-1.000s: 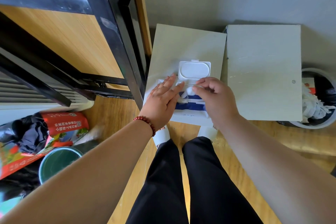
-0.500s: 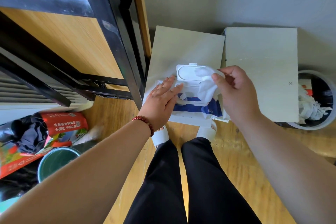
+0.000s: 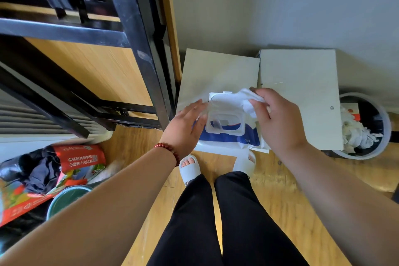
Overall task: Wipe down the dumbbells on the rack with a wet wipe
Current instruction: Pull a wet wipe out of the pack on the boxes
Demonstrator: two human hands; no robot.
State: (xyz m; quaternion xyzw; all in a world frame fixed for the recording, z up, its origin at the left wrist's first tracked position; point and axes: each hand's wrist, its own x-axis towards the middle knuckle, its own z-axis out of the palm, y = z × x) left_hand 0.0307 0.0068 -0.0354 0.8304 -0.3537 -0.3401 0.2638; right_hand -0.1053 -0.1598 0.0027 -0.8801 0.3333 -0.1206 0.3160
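A blue and white pack of wet wipes (image 3: 231,134) lies on a pale grey box (image 3: 218,73), its plastic lid flipped open. My right hand (image 3: 274,119) pinches a crumpled white wet wipe (image 3: 248,99) and holds it above the pack's right side. My left hand (image 3: 185,125) lies flat, fingers straight, against the pack's left edge. The black metal rack (image 3: 138,49) stands to the left. No dumbbells are in view.
A second pale grey box (image 3: 300,93) stands right of the first. A round bin (image 3: 384,114) with used white wipes sits at the far right. A red packet (image 3: 79,157), dark cloth and a green tub (image 3: 67,198) lie at the lower left on the wooden floor.
My right hand has pulled a wipe out of the pack and lifted it up and to the right. The lid now stands open. My left hand stays on the pack.
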